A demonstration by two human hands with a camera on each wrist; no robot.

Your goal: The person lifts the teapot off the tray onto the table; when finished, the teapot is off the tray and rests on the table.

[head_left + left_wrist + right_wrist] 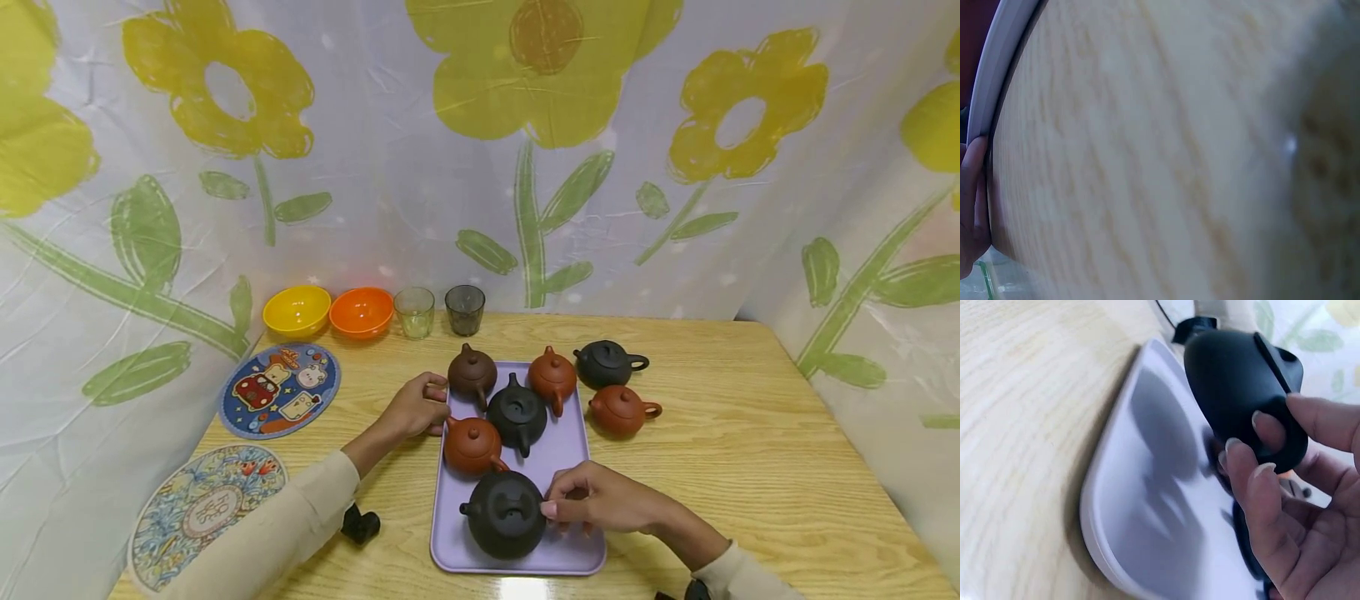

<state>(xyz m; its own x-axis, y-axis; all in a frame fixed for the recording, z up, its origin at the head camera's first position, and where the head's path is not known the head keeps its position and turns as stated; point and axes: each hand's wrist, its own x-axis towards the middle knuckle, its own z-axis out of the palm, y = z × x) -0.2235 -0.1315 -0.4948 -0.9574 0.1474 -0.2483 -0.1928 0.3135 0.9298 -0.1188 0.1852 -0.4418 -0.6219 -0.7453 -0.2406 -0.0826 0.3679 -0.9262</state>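
In the head view my right hand (600, 497) pinches the handle of a large black teapot (507, 515) over the front of a lilac tray (564, 467). The right wrist view shows this teapot (1235, 375) raised off the tray (1100, 531), its shadow below it. My left hand (416, 406) holds the tray's left rim, beside the spout of a red-brown teapot (472, 446); the left wrist view catches only some of its fingers (974, 187) at the rim. Also on the tray are a smaller black teapot (517, 414), a dark brown teapot (472, 373) and an orange-brown teapot (552, 375).
Right of the tray sit a black teapot (606, 364) and a red-brown teapot (619, 411). Yellow (297, 312) and orange (362, 314) bowls and two glasses (465, 310) line the back left. Two patterned mats (280, 390) lie at left; a flowered curtain hangs behind.
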